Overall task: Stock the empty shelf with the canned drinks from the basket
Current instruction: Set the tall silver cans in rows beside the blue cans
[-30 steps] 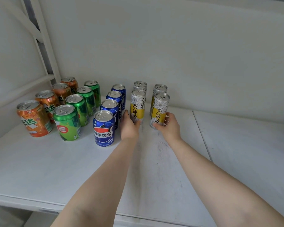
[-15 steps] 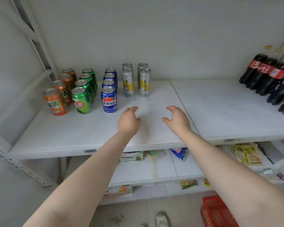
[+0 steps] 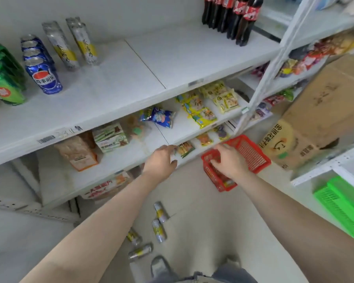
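- Already, rows of canned drinks are standing on the shelf (image 3: pixel 114 82) at its left end: green cans (image 3: pixel 2 78), blue cans (image 3: pixel 41 67) and two tall silver-yellow cans (image 3: pixel 70 43).
- Right of them the shelf is lying bare as far as the cola bottles (image 3: pixel 231 15), so room is remaining.
- Four slim cans (image 3: pixel 158 230) are lying on the floor (image 3: pixel 202 231) near the feet; the red basket (image 3: pixel 247 154) is sitting farther right.
- Both hands are holding nothing: the left hand (image 3: pixel 160 160) is hanging loosely open by the lower shelf edge, the right hand (image 3: pixel 229 161) is spreading over the basket.
- Shelf lips and the upright post (image 3: pixel 274 64) are crowding any lift, I'd judge.
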